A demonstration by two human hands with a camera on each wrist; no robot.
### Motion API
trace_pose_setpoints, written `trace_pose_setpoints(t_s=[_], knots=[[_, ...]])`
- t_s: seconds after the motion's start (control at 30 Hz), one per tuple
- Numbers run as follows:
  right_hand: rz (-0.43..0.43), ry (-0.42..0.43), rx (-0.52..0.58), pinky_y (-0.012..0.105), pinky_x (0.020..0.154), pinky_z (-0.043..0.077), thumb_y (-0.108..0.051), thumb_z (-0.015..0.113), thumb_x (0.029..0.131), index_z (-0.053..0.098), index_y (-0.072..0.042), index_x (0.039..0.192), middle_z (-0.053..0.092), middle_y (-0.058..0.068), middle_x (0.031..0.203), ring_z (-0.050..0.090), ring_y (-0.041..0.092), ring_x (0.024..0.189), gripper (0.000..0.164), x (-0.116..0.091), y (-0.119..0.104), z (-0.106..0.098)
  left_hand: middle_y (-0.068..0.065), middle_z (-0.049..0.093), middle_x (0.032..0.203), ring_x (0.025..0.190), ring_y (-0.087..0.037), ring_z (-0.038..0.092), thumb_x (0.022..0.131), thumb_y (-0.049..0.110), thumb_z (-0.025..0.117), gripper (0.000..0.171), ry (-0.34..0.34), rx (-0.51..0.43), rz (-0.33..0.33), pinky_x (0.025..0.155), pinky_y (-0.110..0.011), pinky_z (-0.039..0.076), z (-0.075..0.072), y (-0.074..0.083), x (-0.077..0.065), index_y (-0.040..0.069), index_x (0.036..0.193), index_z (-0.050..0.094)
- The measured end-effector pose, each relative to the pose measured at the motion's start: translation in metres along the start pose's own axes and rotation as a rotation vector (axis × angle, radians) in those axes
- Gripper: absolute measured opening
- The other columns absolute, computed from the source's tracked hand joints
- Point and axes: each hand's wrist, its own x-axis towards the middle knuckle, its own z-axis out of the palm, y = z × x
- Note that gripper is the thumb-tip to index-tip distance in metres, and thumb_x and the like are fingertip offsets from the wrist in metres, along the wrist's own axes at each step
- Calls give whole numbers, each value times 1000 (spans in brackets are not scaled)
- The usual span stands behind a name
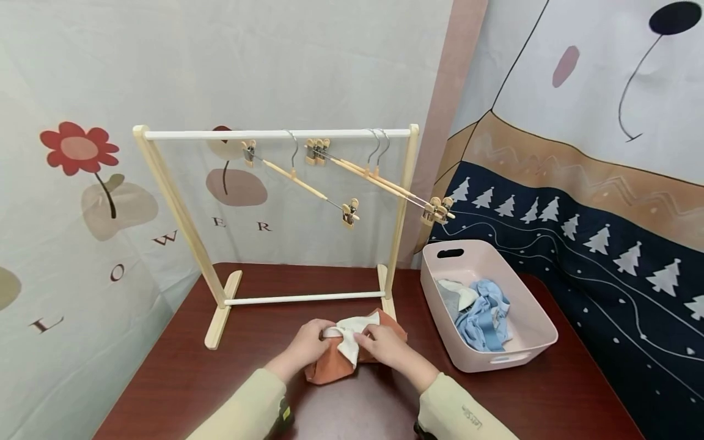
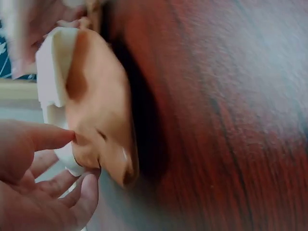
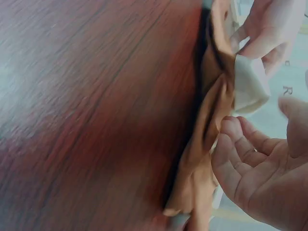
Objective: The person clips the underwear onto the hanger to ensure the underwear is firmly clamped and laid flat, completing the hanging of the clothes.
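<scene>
A rust-orange and white piece of clothing lies bunched on the table in front of me, a white flap folded over its middle. My left hand grips its left part by the white band, thumb and fingers at the edge in the left wrist view. On the other side is my right hand, fingertips at the cloth beside the white flap. In the right wrist view its bent fingers touch the orange fabric, while the thumb stands apart. The garment's exact kind is hidden by the folds.
Behind the clothing stands a wooden rack with three clip hangers on its white bar. A pink basket at the right contains blue clothes and a grey-white piece. The dark red table lies beneath everything.
</scene>
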Motion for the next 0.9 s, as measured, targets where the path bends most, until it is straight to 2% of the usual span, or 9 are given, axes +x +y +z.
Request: trace_pose_setpoints(t_s=[0.1, 0.27, 0.4, 0.5, 0.57, 0.63, 0.77, 0.83, 0.9], knots=[[-4, -31, 13, 20, 52, 35, -26, 68, 86, 61, -7, 79, 49, -6, 61, 42, 4, 56, 22, 0, -7, 1, -9, 68, 89, 86, -24, 62, 75, 2, 73, 15, 8, 44, 37, 75, -36, 50, 4, -3, 1, 4, 89, 72], [-16, -36, -45, 19, 53, 36, -9, 70, 80, 61, -6, 76, 51, -6, 63, 41, 4, 58, 10, -3, -4, 1, 3, 63, 66, 63, -10, 50, 71, 9, 77, 8, -12, 76, 36, 58, -24, 42, 2, -4, -4, 10, 70, 69], [-34, -10, -54, 22, 56, 41, -3, 67, 81, 67, -5, 75, 61, -1, 66, 49, 6, 61, 6, -3, 8, -5, 10, 53, 57, 55, -6, 42, 76, 28, 77, 23, -163, 95, 35, 51, -22, 36, -5, 0, -13, 14, 62, 66], [-31, 11, -53, 25, 63, 47, -2, 64, 83, 72, -5, 81, 70, 4, 78, 59, 11, 71, 9, -1, 15, -8, 11, 47, 52, 50, -5, 39, 83, 36, 70, 37, -313, 56, 78, 48, -21, 33, -10, 5, -19, 10, 58, 64], [-16, 10, -45, 26, 66, 48, -1, 61, 85, 74, -6, 86, 71, 6, 86, 61, 14, 78, 13, 0, 19, -10, 10, 45, 50, 49, -4, 38, 88, 35, 64, 44, -374, 34, 125, 47, -21, 32, -11, 8, -20, 6, 55, 61], [-19, 5, -36, 26, 67, 48, 0, 59, 85, 73, -7, 88, 71, 7, 89, 61, 15, 80, 16, 2, 22, -10, 8, 46, 56, 53, -4, 40, 90, 27, 63, 41, -349, 38, 184, 51, -21, 35, -9, 10, -17, 5, 56, 60], [-55, -7, -33, 24, 66, 46, 3, 58, 83, 72, -9, 84, 70, 4, 87, 59, 13, 78, 18, 3, 26, -8, -4, 58, 84, 78, -14, 54, 85, 8, 65, 8, -153, 115, 251, 71, -29, 46, 3, 17, -2, 3, 79, 68], [-68, -12, -31, 23, 66, 45, 4, 59, 82, 71, -10, 82, 70, 3, 86, 59, 12, 77, 18, 3, 27, -7, -13, 61, 107, 98, -25, 58, 84, 2, 64, 19, -104, 147, 256, 85, -37, 48, 10, 20, 9, 2, 102, 68], [-75, -21, -32, 22, 65, 45, 4, 59, 82, 71, -9, 81, 70, 2, 84, 59, 12, 77, 18, 2, 27, -6, -17, 56, 127, 115, -34, 53, 85, -1, 62, 36, -135, 166, 258, 95, -44, 45, 16, 21, 18, 1, 121, 61]])
